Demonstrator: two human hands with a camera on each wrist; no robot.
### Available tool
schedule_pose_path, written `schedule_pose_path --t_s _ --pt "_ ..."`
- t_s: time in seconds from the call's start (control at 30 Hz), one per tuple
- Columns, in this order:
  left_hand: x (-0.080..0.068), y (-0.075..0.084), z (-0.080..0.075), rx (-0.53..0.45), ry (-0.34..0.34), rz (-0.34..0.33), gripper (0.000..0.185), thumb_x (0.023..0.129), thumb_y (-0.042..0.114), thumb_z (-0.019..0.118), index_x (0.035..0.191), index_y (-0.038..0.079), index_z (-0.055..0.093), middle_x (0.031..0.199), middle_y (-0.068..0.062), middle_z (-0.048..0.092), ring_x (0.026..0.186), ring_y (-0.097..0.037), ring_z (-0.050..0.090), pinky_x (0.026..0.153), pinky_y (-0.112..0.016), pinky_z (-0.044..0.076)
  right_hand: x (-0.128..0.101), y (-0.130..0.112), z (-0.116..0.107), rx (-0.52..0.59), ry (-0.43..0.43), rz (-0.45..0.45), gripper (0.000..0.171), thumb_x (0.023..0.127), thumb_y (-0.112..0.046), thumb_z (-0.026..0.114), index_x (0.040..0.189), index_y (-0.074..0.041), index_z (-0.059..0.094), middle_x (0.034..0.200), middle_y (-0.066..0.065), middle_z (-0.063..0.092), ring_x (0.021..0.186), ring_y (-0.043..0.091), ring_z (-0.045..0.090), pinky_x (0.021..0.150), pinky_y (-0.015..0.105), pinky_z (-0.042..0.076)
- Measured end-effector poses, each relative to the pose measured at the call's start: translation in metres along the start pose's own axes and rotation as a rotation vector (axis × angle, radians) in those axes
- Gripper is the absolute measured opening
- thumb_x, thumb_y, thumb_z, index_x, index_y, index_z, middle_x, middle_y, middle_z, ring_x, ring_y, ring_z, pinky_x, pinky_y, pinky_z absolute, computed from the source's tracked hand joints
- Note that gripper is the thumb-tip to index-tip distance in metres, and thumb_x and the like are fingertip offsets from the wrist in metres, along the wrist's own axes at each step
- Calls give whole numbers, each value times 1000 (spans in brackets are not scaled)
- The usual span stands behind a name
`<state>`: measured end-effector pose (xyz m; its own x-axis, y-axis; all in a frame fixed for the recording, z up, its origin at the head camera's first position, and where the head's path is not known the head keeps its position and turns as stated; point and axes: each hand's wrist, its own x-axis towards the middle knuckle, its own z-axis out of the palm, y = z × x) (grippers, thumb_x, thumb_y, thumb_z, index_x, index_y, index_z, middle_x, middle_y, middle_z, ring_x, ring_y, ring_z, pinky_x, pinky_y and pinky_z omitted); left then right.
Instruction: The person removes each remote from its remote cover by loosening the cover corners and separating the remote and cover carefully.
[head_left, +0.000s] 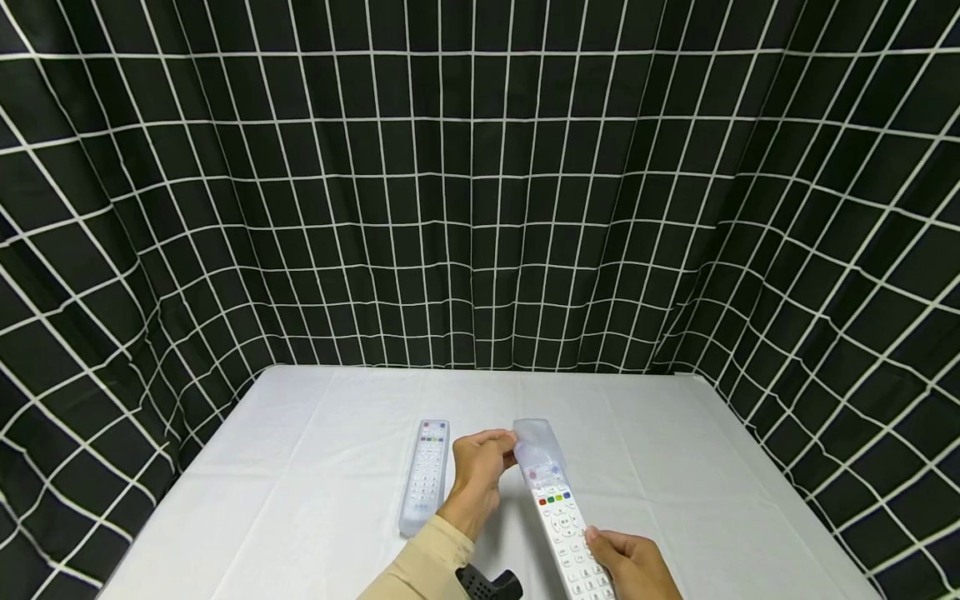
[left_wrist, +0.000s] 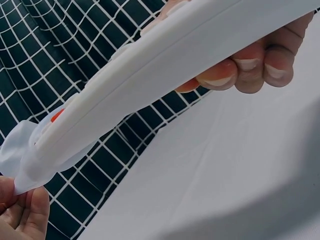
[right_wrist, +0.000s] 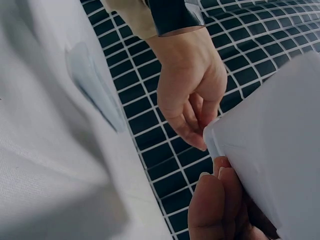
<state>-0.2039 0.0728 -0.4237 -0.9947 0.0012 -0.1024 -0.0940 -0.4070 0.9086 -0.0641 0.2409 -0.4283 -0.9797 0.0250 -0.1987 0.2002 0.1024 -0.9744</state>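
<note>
My right hand [head_left: 609, 557] grips the near end of a white remote [head_left: 561, 521] and holds it above the table, buttons up. A translucent silicone cover [head_left: 537, 442] sits over the remote's far end. My left hand [head_left: 504, 446] pinches the edge of that cover. From the left wrist view, the remote's plain back [left_wrist: 165, 65] crosses the frame, with the right hand's fingers [left_wrist: 255, 65] curled under it and the cover [left_wrist: 20, 155] bunched at its tip. The right wrist view shows the left hand [right_wrist: 192, 95] at the remote's corner [right_wrist: 270, 165].
A second remote [head_left: 425, 475] in a translucent cover lies flat on the white tablecloth [head_left: 300, 467], just left of my left hand. A black curtain with a white grid [head_left: 480, 208] hangs behind and on both sides of the table.
</note>
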Motion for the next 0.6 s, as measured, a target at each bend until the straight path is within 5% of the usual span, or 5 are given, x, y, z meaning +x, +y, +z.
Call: schedule_pose_path --t_s 0.6 --pt "5 -2 3 -14 17 -18 6 83 -7 66 87 -11 68 87 -16 61 70 -18 62 69 -31 55 -3 6 -5 38 -48 14 55 99 -29 54 115 24 54 83 13 68 71 25 67 63 34 56"
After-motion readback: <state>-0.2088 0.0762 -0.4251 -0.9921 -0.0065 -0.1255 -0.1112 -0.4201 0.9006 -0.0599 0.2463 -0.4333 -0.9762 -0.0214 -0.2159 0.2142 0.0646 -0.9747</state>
